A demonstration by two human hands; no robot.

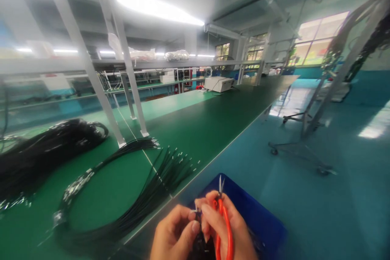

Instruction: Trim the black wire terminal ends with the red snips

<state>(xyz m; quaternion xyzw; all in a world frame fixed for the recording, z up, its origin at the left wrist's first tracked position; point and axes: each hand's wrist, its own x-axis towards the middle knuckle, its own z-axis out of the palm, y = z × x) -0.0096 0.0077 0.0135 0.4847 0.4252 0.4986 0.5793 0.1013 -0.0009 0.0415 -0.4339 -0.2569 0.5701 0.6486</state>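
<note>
Green matting covers the long workbench (213,122) that runs away from me toward bright windows, with white frame posts (131,77) rising from it and a shelf overhead under strip lights. On the bench to my left lies a looped bundle of thin black wires (143,199), its ends fanned out toward the bench edge, and further left a heavier heap of black cable (39,150). A white box (218,83) sits far down the bench. To the right, over the blue floor, stands a wheeled metal rack (317,118).

Low in the head view, my hands meet over a blue bin (258,215). My right hand (225,227) is curled around orange-handled snips (224,219), whose small blades point up and away from me, slightly apart. My left hand (176,233) is closed with thumb and fingertips pinched on a small wire end (197,210), just beside my right fingers; what it is exactly is too blurred to tell.
</note>
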